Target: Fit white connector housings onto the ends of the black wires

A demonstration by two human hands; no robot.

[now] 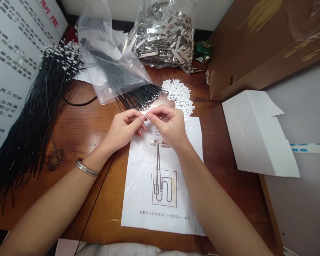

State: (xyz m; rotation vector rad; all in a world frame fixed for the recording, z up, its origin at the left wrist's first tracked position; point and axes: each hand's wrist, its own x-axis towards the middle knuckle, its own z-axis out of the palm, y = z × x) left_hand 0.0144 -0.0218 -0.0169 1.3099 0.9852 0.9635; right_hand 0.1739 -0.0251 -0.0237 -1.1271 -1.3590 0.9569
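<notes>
In the head view, we took the printed sheet as our landmark, lying on the wooden table with its line diagram and the code DRS-206DC-E001-01. Over its far edge, the left hand and the right hand met, each with thumb and forefinger pinched together. Between those fingertips we saw a small white piece, gripped from both sides; the fingers covered so much of it that we could not tell whether a wire was in it.

Just beyond the sheet we saw the black wires, shiny tips towards the hands, their other ends inside a clear plastic bag. Beyond the sheet's far right corner lay the pile of white pieces, beside those tips. Farther beyond the sheet stood a bag of metal strips, with a green object on its right.

Well to the left of the sheet we saw a thick bundle of black wires with white ends. To the right of the sheet were a folded white sheet and a brown box.
</notes>
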